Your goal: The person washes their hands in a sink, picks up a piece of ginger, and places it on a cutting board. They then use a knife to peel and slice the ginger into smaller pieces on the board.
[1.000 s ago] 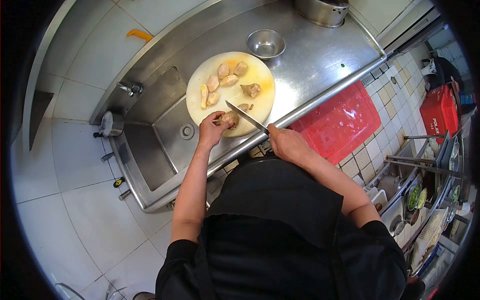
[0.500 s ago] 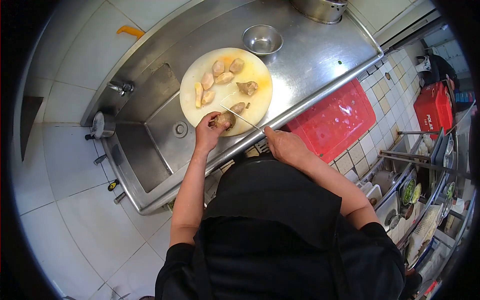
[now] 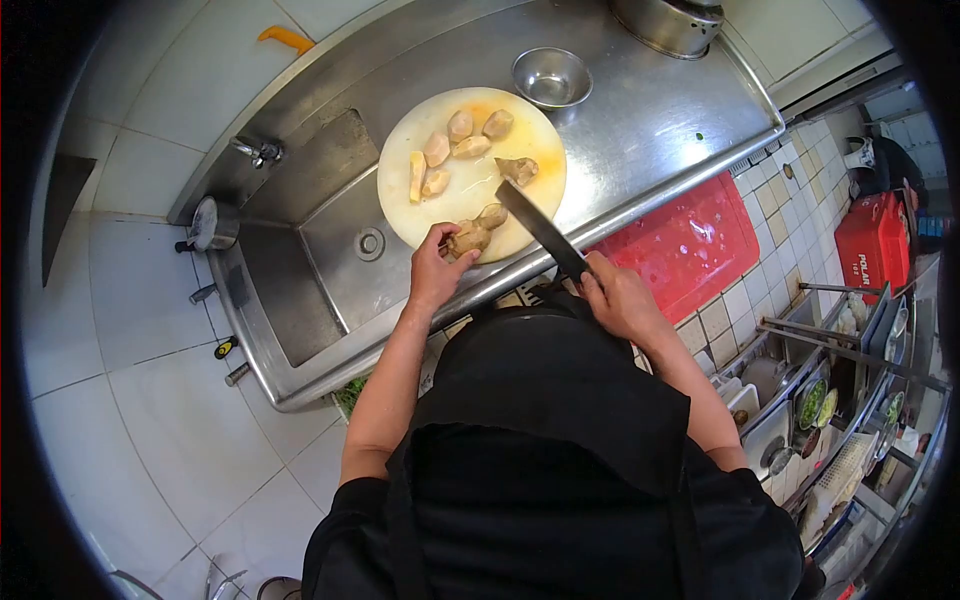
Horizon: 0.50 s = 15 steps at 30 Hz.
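Note:
On a round white cutting board (image 3: 451, 201), my left hand (image 3: 438, 271) grips a knobby brown root (image 3: 468, 238) at the board's near edge. The knob at the root's far right end (image 3: 492, 215) points away from me. My right hand (image 3: 622, 300) is closed round the handle of a broad-bladed kitchen knife (image 3: 543, 230), held to the right of the root and apart from it. The blade's tip lies near another unpeeled brown piece (image 3: 517, 170). Several pale peeled pieces (image 3: 437, 150) rest on the board's far left part, one of them long and yellowish (image 3: 417, 176).
The board overlaps the right side of a steel sink (image 3: 335, 250) with a tap (image 3: 258, 152). A steel bowl (image 3: 552, 78) and a metal pot (image 3: 668, 25) stand on the counter behind. A red board or mat (image 3: 690, 240) lies below the counter's edge; racks with containers (image 3: 810, 400) are at right.
The knife has moved off the root to the right, and its blade has turned from edge-on to show its broad side. My left hand still holds the root. The view has shifted slightly.

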Each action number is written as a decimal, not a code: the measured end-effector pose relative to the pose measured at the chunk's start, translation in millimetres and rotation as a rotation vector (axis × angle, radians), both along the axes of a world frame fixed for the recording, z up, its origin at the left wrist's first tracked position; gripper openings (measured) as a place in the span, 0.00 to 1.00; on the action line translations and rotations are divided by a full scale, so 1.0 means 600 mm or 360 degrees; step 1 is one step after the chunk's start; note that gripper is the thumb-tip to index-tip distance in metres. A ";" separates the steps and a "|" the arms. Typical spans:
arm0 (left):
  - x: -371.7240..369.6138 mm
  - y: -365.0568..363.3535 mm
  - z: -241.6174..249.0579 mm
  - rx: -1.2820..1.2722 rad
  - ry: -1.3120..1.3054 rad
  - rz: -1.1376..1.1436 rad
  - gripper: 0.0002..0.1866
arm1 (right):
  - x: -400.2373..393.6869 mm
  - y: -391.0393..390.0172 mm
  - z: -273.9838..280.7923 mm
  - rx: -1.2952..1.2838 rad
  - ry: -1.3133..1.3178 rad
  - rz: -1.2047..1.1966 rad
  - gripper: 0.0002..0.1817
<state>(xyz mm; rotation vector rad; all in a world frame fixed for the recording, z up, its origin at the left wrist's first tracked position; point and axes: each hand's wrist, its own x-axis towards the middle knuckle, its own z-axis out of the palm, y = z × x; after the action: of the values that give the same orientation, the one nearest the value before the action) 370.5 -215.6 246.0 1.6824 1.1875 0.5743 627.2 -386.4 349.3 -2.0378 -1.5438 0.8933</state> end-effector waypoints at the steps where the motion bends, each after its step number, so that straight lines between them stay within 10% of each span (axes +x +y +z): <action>1: 0.004 0.000 0.008 0.0038 0.0116 -0.0002 0.26 | -0.002 0.000 0.002 0.0018 -0.0052 0.0067 0.09; 15: 0.027 0.031 0.064 -0.0030 0.0404 -0.0151 0.24 | -0.034 0.038 -0.023 -0.0038 -0.0295 0.0357 0.08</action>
<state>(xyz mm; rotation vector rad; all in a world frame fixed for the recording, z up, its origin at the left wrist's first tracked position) 386.6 -196.8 284.7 1.8237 1.2780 0.2959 606.6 -363.3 335.6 -2.0411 -1.8999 0.8239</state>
